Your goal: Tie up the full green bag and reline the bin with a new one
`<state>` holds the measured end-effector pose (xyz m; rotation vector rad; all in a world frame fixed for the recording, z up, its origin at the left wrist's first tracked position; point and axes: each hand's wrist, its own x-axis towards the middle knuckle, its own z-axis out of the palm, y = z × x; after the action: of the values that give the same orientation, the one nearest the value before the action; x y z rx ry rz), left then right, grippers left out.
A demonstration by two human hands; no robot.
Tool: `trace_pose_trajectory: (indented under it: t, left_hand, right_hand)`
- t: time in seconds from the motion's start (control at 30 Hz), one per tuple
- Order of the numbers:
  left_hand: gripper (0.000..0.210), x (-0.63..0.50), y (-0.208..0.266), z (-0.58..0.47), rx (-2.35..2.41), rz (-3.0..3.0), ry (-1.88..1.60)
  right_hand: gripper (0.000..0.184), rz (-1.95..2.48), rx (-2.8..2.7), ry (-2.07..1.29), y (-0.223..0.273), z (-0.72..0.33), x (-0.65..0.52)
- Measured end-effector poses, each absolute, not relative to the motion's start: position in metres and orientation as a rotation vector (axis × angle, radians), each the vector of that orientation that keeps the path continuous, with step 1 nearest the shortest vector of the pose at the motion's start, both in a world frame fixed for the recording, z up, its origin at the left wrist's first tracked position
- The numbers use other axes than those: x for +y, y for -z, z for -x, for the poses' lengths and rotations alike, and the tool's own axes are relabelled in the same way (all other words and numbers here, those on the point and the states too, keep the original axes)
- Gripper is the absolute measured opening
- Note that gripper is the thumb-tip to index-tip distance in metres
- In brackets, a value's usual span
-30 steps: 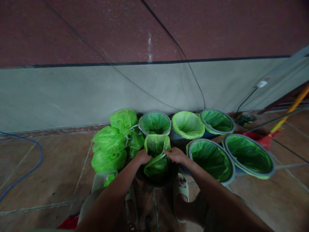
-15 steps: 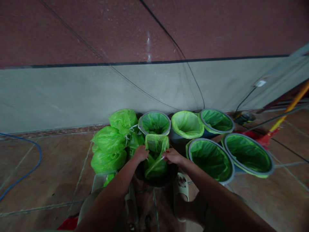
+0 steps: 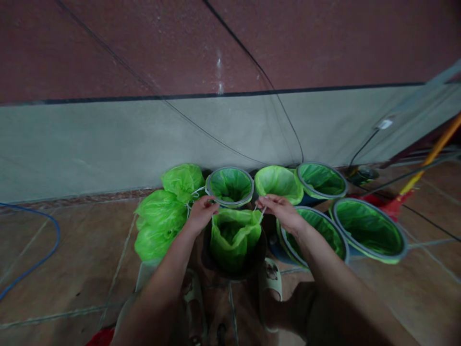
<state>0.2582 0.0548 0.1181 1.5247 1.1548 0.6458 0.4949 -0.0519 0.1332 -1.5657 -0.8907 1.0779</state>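
Observation:
A green plastic bag (image 3: 234, 238) sits in a dark bin (image 3: 259, 254) on the floor between my feet. My left hand (image 3: 200, 214) grips the bag's white drawstring at its left rim. My right hand (image 3: 283, 210) pinches the drawstring at the right rim. Both hands hold the mouth of the bag spread wide and raised above the bin.
Several bins lined with green bags (image 3: 230, 185) (image 3: 367, 230) stand along the wall to the right. Tied green bags (image 3: 162, 216) are piled at the left. A blue hose (image 3: 32, 259) lies on the tiled floor; a red broom (image 3: 414, 185) leans at right.
My hands have lifted and moved apart, pulling the bag's mouth up and open. Before, they were close together lower on the bag.

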Motion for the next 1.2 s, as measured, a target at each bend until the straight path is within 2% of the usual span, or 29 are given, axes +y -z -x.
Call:
trace_pose_trajectory:
  t: [0.1, 0.2, 0.47, 0.7, 0.93, 1.13, 1.2]
  left_hand:
    - [0.036, 0.052, -0.145, -0.257, 0.898, -1.520, -0.799]
    - [0.035, 0.047, -0.156, -0.261, 0.810, -1.557, -0.824]
    - [0.027, 0.036, -0.157, -0.273, 0.721, -1.724, -0.877]
    - [0.030, 0.030, -0.154, -0.279, 0.703, -1.761, -0.759]
    - [0.028, 0.044, -0.120, -0.280, 1.201, -1.764, -0.660]
    - [0.026, 0.019, -0.105, -0.290, 0.570, -1.830, -0.392]
    - [0.027, 0.012, -0.105, -0.294, 0.570, -1.798, -0.396]
  right_hand:
    - [0.038, 1.460, -1.041, -0.784, -0.147, -0.493, -0.050]
    - [0.037, 1.425, -1.142, -0.671, -0.153, -0.481, -0.049]
    - [0.035, 1.163, -0.779, -1.215, -0.150, -0.443, -0.047]
    - [0.035, 1.178, -1.096, -1.548, -0.127, -0.403, -0.052]
    - [0.029, 1.112, -0.916, -1.440, -0.133, -0.421, -0.046]
    - [0.025, 1.039, -0.735, -1.460, -0.141, -0.441, -0.045]
    - [0.026, 1.040, -0.684, -1.449, -0.140, -0.447, -0.045]
